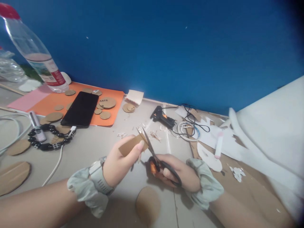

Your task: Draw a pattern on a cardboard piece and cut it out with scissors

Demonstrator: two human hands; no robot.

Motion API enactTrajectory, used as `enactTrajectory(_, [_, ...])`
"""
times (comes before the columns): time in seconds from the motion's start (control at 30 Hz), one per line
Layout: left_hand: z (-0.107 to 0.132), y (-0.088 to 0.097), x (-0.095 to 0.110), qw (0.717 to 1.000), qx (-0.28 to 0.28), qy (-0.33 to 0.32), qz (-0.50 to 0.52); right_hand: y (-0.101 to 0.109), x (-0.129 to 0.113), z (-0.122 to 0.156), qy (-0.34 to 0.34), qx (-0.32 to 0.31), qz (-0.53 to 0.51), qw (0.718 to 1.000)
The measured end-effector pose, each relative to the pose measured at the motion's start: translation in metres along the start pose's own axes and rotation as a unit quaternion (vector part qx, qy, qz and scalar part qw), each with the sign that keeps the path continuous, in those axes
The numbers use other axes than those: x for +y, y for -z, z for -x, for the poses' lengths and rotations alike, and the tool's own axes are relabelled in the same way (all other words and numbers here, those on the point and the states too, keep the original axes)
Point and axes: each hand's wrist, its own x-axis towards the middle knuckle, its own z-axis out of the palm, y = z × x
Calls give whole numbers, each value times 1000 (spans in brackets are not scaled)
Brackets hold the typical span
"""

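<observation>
My left hand [123, 163] pinches a small rectangular piece of brown cardboard [129, 146], thumb on top and fingers beneath. In my right hand [173, 171] is a pair of scissors [152, 148] with black and orange handles, my fingers through the loops. Its blades are parted and point away from me, at the right end of the cardboard piece. Whether they bite into the edge I cannot tell. A round cardboard disc [148, 205] lies on the table below my hands. Small white and brown scraps [155, 135] are scattered just beyond the blades.
A black glue gun [162, 117] with its cable lies behind my hands. To the left are a phone [81, 109] on an orange sheet [116, 107], cardboard discs, a beaded bracelet [46, 146] and a tall bottle [40, 57]. Paper offcuts [218, 141] and a marker [218, 145] lie right. A blue wall [154, 47] stands behind.
</observation>
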Motion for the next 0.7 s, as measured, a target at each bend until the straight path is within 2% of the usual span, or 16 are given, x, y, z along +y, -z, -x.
enactTrajectory(0.7, [-4,1,2,1000,2,8,-4,-9,9,0,-29,60,-88,994])
